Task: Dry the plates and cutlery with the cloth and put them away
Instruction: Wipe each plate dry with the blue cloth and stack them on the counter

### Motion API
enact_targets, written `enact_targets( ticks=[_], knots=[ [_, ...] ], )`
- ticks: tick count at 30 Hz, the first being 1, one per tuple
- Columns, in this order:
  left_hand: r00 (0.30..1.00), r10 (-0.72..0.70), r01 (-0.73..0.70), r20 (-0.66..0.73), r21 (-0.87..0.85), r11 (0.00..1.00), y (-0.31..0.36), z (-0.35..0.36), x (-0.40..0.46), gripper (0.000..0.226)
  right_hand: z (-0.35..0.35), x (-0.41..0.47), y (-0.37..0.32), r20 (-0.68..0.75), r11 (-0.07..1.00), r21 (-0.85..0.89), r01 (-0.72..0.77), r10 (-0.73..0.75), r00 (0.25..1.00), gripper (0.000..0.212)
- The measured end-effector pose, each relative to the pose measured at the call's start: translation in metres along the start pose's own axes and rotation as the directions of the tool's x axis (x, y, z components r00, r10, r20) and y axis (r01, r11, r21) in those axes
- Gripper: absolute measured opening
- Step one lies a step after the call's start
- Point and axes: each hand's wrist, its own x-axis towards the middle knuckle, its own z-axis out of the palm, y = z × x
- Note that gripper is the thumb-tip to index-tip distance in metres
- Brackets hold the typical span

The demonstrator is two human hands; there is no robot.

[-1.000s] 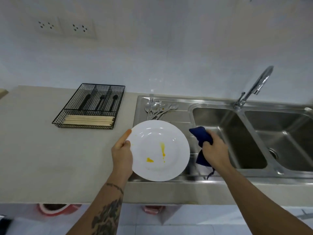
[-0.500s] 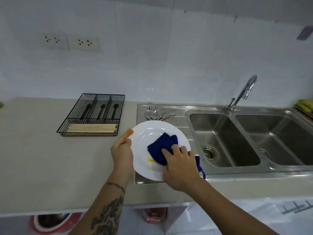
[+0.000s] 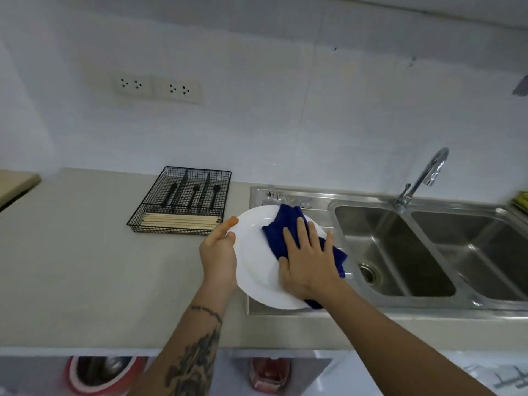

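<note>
My left hand (image 3: pixel 218 252) grips the left rim of a white plate (image 3: pixel 254 264), held above the sink's drainboard. A dark blue cloth (image 3: pixel 281 232) lies spread across the plate's face. My right hand (image 3: pixel 307 260) presses flat on the cloth with straight, spread fingers. The cloth covers the plate's middle and hangs past its right and lower edges. Behind the plate, several metal spoons and forks (image 3: pixel 275 197) lie on the drainboard, partly hidden by the plate.
A black wire cutlery tray (image 3: pixel 183 201) with black cutlery and wooden chopsticks stands on the grey counter (image 3: pixel 85 252) to the left. A steel double sink (image 3: pixel 400 252) with a tap (image 3: pixel 423 178) lies to the right. Wall sockets (image 3: pixel 157 87) sit above.
My right hand brought the blue cloth from beside the plate onto its face and slid it across. The yellow stains seen a second ago are now under the cloth.
</note>
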Motion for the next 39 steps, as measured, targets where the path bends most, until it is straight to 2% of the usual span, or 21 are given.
enact_targets(
  ticks=[3, 7, 10, 15, 18, 20, 23, 28, 31, 35, 39],
  knots=[
    [0.999, 0.001, -0.002, -0.045, -0.017, 1.0, 0.008, -0.007, 0.005, 0.041, -0.009, -0.024, -0.006, 0.085, 0.998, 0.062, 0.03, -0.035, 0.996, 0.065],
    [0.999, 0.005, -0.007, -0.038, -0.064, 0.998, 0.014, -0.008, 0.004, 0.038, -0.025, -0.057, -0.024, 0.169, 0.948, 0.265, 0.178, -0.228, 0.959, 0.056],
    [0.999, -0.005, 0.002, -0.038, -0.086, 0.996, 0.016, -0.002, 0.002, 0.037, -0.032, -0.058, -0.039, 0.125, 0.885, 0.394, 0.248, -0.319, 0.939, 0.055],
    [1.0, -0.012, 0.009, -0.029, -0.122, 0.992, 0.026, 0.005, 0.003, 0.034, -0.027, -0.053, -0.044, -0.044, 0.836, 0.452, 0.312, -0.329, 0.943, 0.057],
    [0.999, -0.013, 0.006, -0.035, -0.171, 0.985, 0.029, -0.001, 0.0, 0.035, -0.024, -0.054, -0.028, -0.142, 0.827, 0.39, 0.405, -0.381, 0.914, 0.054],
    [0.999, -0.002, -0.004, -0.04, -0.151, 0.988, 0.03, -0.007, 0.001, 0.036, -0.024, -0.051, -0.013, -0.15, 0.846, 0.3, 0.441, -0.414, 0.898, 0.051],
    [1.0, 0.008, -0.009, -0.012, -0.106, 0.994, 0.033, -0.011, 0.003, 0.035, -0.024, -0.044, 0.01, -0.172, 0.889, 0.225, 0.398, -0.366, 0.915, 0.05],
    [0.996, 0.005, 0.0, 0.086, -0.063, 0.998, 0.031, -0.01, -0.004, 0.034, -0.014, -0.02, 0.033, -0.126, 0.968, 0.089, 0.236, -0.224, 0.966, 0.064],
    [0.987, 0.0, 0.007, 0.162, -0.041, 0.999, 0.027, -0.005, -0.007, 0.036, -0.009, -0.004, 0.027, -0.106, 0.99, 0.026, 0.137, -0.134, 0.985, 0.058],
    [0.967, 0.002, 0.005, 0.253, -0.027, 1.0, 0.017, 0.007, -0.014, 0.036, -0.015, 0.007, 0.008, -0.123, 0.985, 0.115, 0.125, -0.11, 0.986, 0.066],
    [0.955, 0.003, 0.028, 0.297, -0.102, 0.994, 0.016, 0.007, -0.015, 0.038, -0.019, -0.006, -0.021, -0.188, 0.936, 0.244, 0.256, -0.213, 0.959, 0.071]
  ],
)
